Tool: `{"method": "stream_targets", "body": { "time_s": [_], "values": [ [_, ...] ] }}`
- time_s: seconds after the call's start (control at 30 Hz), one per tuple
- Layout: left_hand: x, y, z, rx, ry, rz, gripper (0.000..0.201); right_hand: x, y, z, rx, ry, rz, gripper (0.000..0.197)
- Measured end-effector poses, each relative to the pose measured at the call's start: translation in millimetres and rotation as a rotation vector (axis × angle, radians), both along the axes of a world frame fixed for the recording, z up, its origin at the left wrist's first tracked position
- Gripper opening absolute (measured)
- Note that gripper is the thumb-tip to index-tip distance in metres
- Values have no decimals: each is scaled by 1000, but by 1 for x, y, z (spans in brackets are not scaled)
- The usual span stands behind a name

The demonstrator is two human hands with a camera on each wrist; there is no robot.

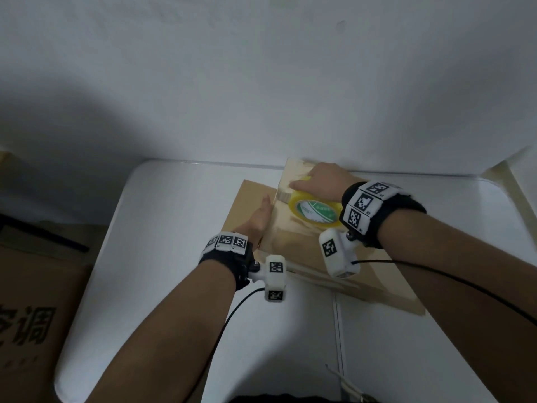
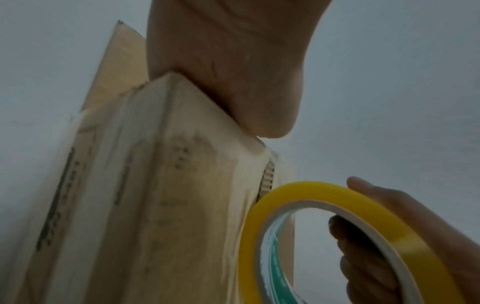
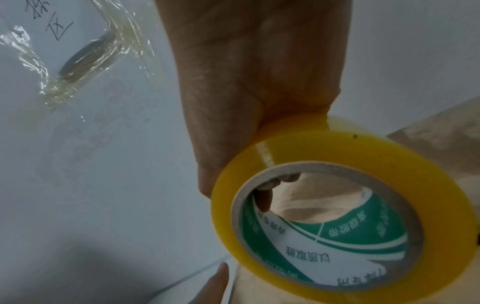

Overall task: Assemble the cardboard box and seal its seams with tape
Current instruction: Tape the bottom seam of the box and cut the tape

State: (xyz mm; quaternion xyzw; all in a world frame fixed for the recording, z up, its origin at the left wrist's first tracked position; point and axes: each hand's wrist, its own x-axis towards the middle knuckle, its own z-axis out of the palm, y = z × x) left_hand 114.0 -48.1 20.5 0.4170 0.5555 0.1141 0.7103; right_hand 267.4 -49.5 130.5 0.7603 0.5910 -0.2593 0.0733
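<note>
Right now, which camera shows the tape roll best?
The right wrist view: the tape roll fills it, with the printed core label and the right hand gripping it. The left wrist view shows part of its rim. The head view shows it small on the box.

Brown cardboard box point(image 1: 305, 245) lying on white table, glossy tape strips across its top face, yellow tape roll point(image 1: 315, 209) with green-and-white core label standing on it
</note>
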Motion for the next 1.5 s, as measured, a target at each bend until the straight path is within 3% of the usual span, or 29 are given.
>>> {"method": "stream_targets", "body": {
  "time_s": [0.1, 0.3, 0.43, 0.5, 0.6, 0.77, 0.9, 1.0, 1.1, 1.2, 1.3, 1.4, 1.5],
  "values": [
    [-2, -1, 14, 51, 48, -71, 82, 2, 2, -1, -5, -1, 15, 67],
    [-3, -6, 33, 281, 5, -207, 51, 6, 5, 3, -37, 72, 10, 64],
    [3, -11, 24, 371, 108, -330, 71, 19, 7, 16, -15, 346, -136, 48],
    [4, -14, 20, 425, 169, -373, 78, 27, -3, 13, -11, 389, -146, 56],
    [4, -16, 18, 451, 246, -444, 76, 36, -26, 1, -10, 443, -154, 70],
    [11, -17, 22, 489, 475, -579, 72, 49, -42, 2, 113, 585, -156, 53],
    [15, -21, 24, 502, 577, -636, 70, 62, -52, 5, 158, 435, 5, 47],
    [15, -17, 19, 495, 649, -650, 72, 85, -61, 5, 137, 307, 17, 34],
    [19, -16, 17, 506, 690, -665, 71, 99, -68, 4, 90, 269, 44, 51],
    [21, -20, 18, 527, 724, -664, 70, 105, -76, 3, 87, 343, 50, 52],
    [22, -26, 22, 660, 787, -701, 68, 113, -83, 0, 104, 407, 2, 55],
    [27, -39, 19, 895, 998, -791, 64, 104, -85, -1, 91, 413, 14, 59],
    [46, -67, 19, 989, 989, -919, 77, 93, -80, -1, 99, 333, 64, 62]
  ]
}}
